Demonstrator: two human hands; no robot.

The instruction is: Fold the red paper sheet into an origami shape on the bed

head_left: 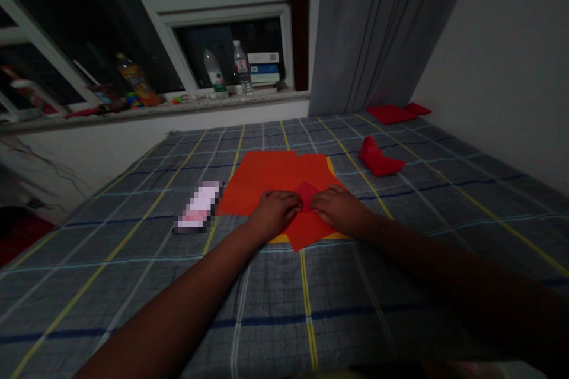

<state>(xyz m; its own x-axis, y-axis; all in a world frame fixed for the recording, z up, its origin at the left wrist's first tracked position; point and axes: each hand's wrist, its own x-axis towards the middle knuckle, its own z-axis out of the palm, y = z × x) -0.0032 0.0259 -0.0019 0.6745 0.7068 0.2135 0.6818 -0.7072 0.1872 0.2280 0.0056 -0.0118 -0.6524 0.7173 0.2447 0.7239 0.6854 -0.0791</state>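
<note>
A small red folded paper (306, 194) lies between my two hands, over the orange paper sheets (267, 174). My left hand (279, 209) grips its left side with curled fingers. On the opposite side, my right hand (340, 208) has its fingers bent onto the same paper, thumb side partly hidden. An orange corner pokes out toward me below the hands, with a strip of yellow paper (279, 238) showing under it. Farther right sits a red origami piece (377, 159), its pointed end standing up.
A phone (199, 207) with a blurred screen lies left of the sheets on the checked cloth (146, 284). Red papers (391, 113) rest at the far right corner. Bottles (242, 68), boxes (264, 66) and small items line the windowsill. A grey curtain (355, 29) hangs behind.
</note>
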